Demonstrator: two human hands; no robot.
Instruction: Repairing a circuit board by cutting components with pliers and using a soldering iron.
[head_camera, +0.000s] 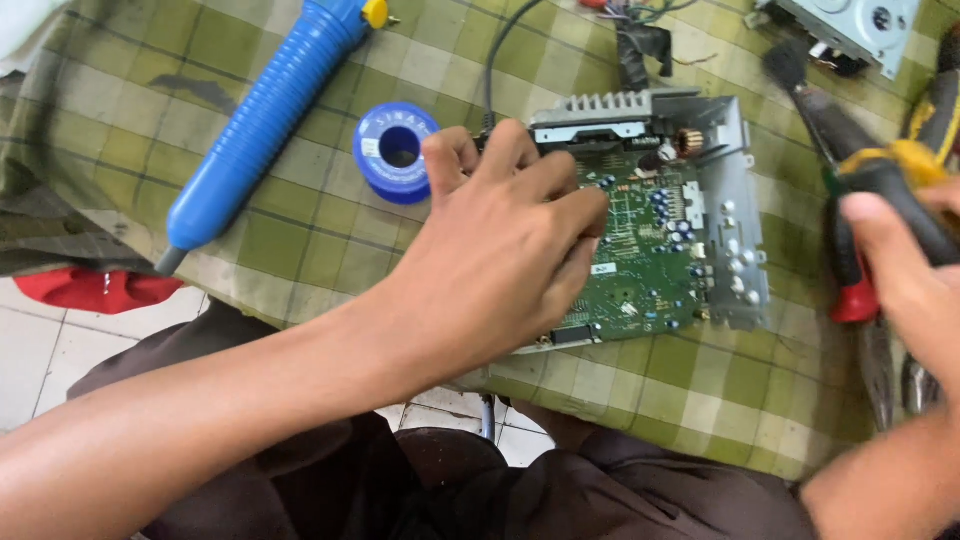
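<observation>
— What are your hands doing right now?

— I'm pressing my left hand (500, 240) down on the green printed circuit board in its grey metal frame (650, 240), which is lying near the middle of the table with the green-and-yellow checked cloth (300, 220). My fingers are curling over the board's left half, resting on it rather than clamping it, and the hand is covering much of that side.

— And the other one?

— My right hand (915, 270) is coming in at the table's right edge, closing around the handle of a black-and-yellow-handled screwdriver (850, 150). Its dark shaft is pointing up and left, towards the far right corner. A red-handled tool (850, 290) is lying just under it, partly hidden by my fingers, so I can't tell what kind it is.

— What's sitting around the board?

— A blue spool of solder wire (395, 150) is lying just left of my left hand, close to the fingertips. Further left, a long blue ribbed desoldering pump with a yellow button (265, 120) is lying diagonally towards the far left corner. A grey metal chassis (850, 25) is showing at the far right corner, and a tangle of loose wires (640, 30) is sitting at the far edge, behind the board. A red cloth (95, 290) is peeking out under the near left edge.
</observation>
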